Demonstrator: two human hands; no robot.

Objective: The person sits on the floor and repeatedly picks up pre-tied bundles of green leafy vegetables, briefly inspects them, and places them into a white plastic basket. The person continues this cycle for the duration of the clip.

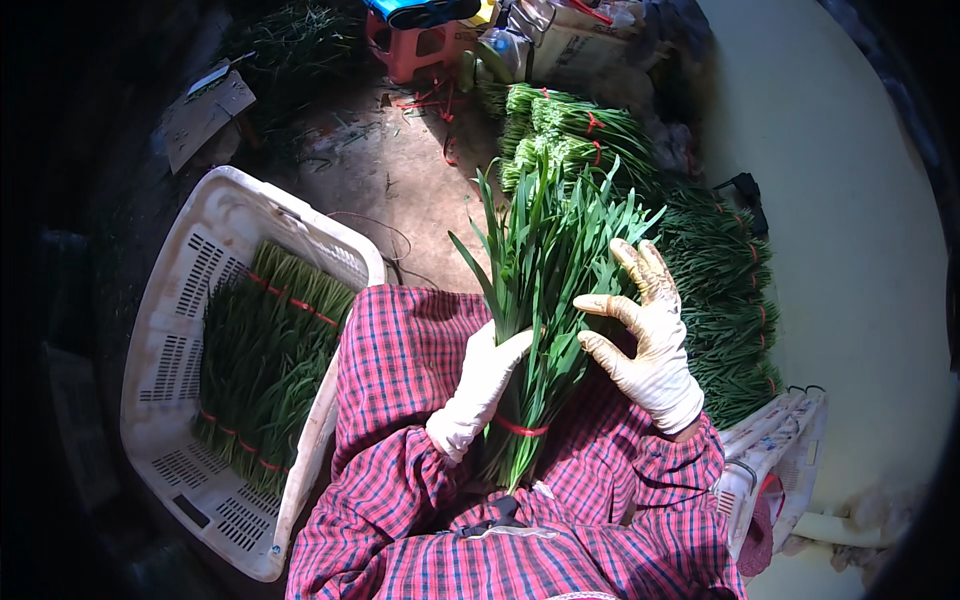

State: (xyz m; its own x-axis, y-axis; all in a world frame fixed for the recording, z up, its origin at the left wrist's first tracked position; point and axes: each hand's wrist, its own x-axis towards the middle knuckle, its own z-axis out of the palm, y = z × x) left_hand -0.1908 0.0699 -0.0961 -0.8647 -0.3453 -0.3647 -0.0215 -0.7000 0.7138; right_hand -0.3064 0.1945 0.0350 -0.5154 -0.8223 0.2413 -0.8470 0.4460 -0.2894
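Note:
A bundle of long green leaves, like garlic chives, stands upright over my lap, tied near its lower end with a red band. My left hand, in a white glove, is wrapped around the bundle's left side above the band. My right hand, in a white glove with yellow-brown stained fingers, is at the bundle's right side. Its thumb and fingers are apart, close to the leaves, and it grips nothing that I can see. Whether its fingertips touch the leaves I cannot tell.
At the left a white plastic crate holds banded green bundles. More banded bundles are stacked along the pale wall at the right. A red stool and loose leaves lie beyond. A white basket stands at the lower right.

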